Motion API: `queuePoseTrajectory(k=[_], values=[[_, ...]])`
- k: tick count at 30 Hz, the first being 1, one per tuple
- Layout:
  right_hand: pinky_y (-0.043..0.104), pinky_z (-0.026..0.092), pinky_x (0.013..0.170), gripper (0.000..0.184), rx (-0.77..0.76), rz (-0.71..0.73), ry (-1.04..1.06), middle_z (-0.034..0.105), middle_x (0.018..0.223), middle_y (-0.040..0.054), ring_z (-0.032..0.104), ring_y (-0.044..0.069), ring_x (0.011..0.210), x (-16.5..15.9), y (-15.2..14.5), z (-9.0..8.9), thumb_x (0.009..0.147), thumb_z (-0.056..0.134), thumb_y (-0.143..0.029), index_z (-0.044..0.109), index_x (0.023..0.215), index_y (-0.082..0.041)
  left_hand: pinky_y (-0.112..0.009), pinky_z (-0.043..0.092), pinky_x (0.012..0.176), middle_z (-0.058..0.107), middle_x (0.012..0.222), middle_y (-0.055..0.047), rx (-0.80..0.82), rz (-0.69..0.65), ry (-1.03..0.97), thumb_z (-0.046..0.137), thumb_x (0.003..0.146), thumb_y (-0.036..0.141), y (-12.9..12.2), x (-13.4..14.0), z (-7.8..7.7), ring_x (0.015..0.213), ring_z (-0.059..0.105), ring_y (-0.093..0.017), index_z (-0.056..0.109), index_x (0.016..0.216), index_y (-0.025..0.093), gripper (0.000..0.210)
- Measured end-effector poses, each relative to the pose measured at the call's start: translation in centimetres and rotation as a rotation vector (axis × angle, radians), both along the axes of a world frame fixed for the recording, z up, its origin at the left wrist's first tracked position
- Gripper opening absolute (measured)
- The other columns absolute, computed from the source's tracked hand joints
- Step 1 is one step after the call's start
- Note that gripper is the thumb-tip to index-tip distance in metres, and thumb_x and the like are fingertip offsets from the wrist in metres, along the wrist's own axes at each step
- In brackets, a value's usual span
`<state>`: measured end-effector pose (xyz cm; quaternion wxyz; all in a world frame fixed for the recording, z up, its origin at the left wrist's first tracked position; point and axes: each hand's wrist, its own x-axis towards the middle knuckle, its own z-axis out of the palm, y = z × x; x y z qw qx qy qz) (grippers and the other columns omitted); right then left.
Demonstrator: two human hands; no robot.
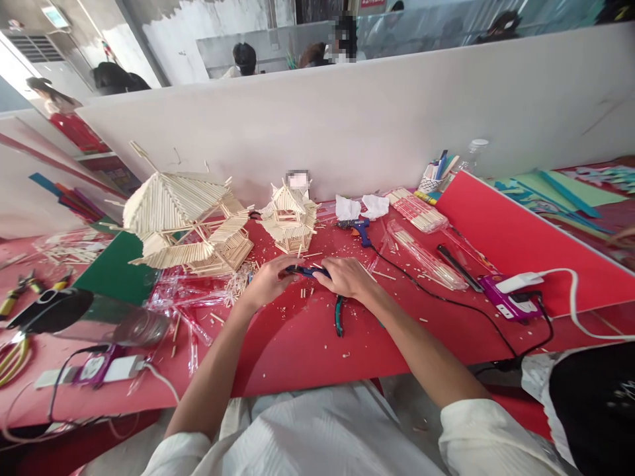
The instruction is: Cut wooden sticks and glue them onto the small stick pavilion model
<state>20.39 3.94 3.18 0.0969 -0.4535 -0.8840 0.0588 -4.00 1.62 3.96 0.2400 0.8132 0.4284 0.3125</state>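
My right hand (pixel 347 276) is closed on one end of a dark blue-and-black hand tool (pixel 308 271); its exact kind does not show. At the tool's other end, my left hand (pixel 270 284) has its fingers curled in, and what they pinch is hidden. A thin wooden stick (pixel 299 251) stands up close to the left fingertips. Below my right hand points a teal-and-black plier handle (pixel 339 317). Short cut stick pieces (pixel 303 292) lie under the hands. Just beyond is a small pagoda-like model (pixel 290 221) of sticks.
A larger stick-built pavilion (pixel 183 221) stands left, near a clear bottle (pixel 119 320) on its side. At right are a blue glue gun (pixel 361 231) with its cord, bagged sticks (pixel 426 258) and a purple power strip (pixel 510 297). A white partition (pixel 357 125) runs behind.
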Motion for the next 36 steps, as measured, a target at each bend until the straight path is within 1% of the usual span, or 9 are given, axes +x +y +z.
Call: queuePoseTrajectory(k=[4,9,14,16,20,26,32,34,36], values=[[0.034,0.042,0.068,0.048,-0.013,0.003,-0.008,0.074,0.097,0.0154,0.068,0.029,0.084,-0.2,0.4,-0.4,0.102,0.037,-0.052,0.069,0.1,-0.016,-0.036,0.054,0.099,0.066,0.13,-0.01,-0.004,0.012,0.011,0.061,0.091,0.024,-0.1,0.1,0.1,0.119,0.064,-0.023,0.068,0.124,0.023,0.033],[0.033,0.042,0.069,0.049,0.016,-0.003,-0.017,0.074,0.095,0.0158,0.069,0.029,0.086,-0.1,1.2,-0.4,0.102,0.038,-0.053,0.07,0.098,-0.016,-0.034,0.059,0.091,0.066,0.127,-0.011,-0.071,0.061,-0.095,0.066,0.089,0.027,-0.6,0.5,0.9,0.106,0.068,-0.022,0.07,0.119,0.022,0.031],[0.034,0.042,0.072,0.058,-0.016,-0.077,-0.011,0.074,0.091,0.0166,0.069,0.03,0.087,2.0,1.5,0.4,0.101,0.035,-0.063,0.069,0.09,-0.017,-0.032,0.061,0.086,0.067,0.123,-0.01,-0.132,0.089,-0.207,0.067,0.087,0.034,-1.2,0.3,2.1,0.094,0.071,-0.019,0.071,0.113,0.019,0.03],[0.035,0.043,0.075,0.058,-0.043,-0.144,0.008,0.073,0.098,0.0175,0.068,0.031,0.092,3.4,1.5,0.6,0.099,0.037,-0.066,0.068,0.097,-0.017,-0.03,0.06,0.084,0.067,0.121,-0.009,-0.154,0.087,-0.168,0.067,0.087,0.034,-1.2,0.1,2.1,0.092,0.071,-0.018,0.072,0.111,0.019,0.028],[0.042,0.044,0.088,0.059,-0.057,-0.299,-0.004,0.067,0.112,0.023,0.062,0.036,0.109,5.5,1.8,0.2,0.098,0.041,-0.065,0.063,0.113,-0.012,-0.028,0.058,0.078,0.068,0.118,-0.007,-0.205,0.092,0.051,0.064,0.087,0.026,-1.0,0.2,1.3,0.081,0.072,-0.016,0.072,0.109,0.021,0.024],[0.054,0.042,0.096,0.064,-0.031,-0.447,-0.072,0.059,0.122,0.0302,0.053,0.041,0.117,5.8,2.5,-1.6,0.095,0.048,-0.064,0.061,0.119,-0.006,-0.027,0.055,0.076,0.071,0.113,-0.006,-0.177,0.112,0.238,0.064,0.086,0.024,-0.4,1.5,-0.4,0.077,0.072,-0.017,0.073,0.105,0.023,0.022],[0.055,0.04,0.098,0.062,0.015,-0.424,-0.049,0.059,0.122,0.0289,0.052,0.042,0.117,4.9,2.4,-1.6,0.091,0.059,-0.061,0.063,0.119,-0.006,-0.028,0.055,0.078,0.072,0.111,-0.006,-0.153,0.133,0.261,0.063,0.086,0.023,0.0,1.4,-0.9,0.08,0.073,-0.018,0.073,0.105,0.022,0.022],[0.053,0.04,0.1,0.055,0.053,-0.361,0.05,0.061,0.121,0.0258,0.053,0.039,0.117,4.5,2.3,-1.0,0.092,0.059,-0.058,0.065,0.119,-0.01,-0.028,0.055,0.079,0.072,0.112,-0.006,-0.143,0.136,0.21,0.062,0.087,0.024,-0.1,1.4,-0.9,0.081,0.073,-0.018,0.072,0.107,0.022,0.023],[0.044,0.044,0.097,0.046,0.004,-0.252,0.238,0.067,0.115,0.0196,0.06,0.031,0.109,3.6,1.9,-0.4,0.096,0.056,-0.053,0.065,0.119,-0.014,-0.028,0.056,0.079,0.071,0.113,-0.006,-0.137,0.108,0.131,0.062,0.088,0.026,-0.1,1.6,-0.9,0.082,0.072,-0.018,0.072,0.107,0.022,0.023]])
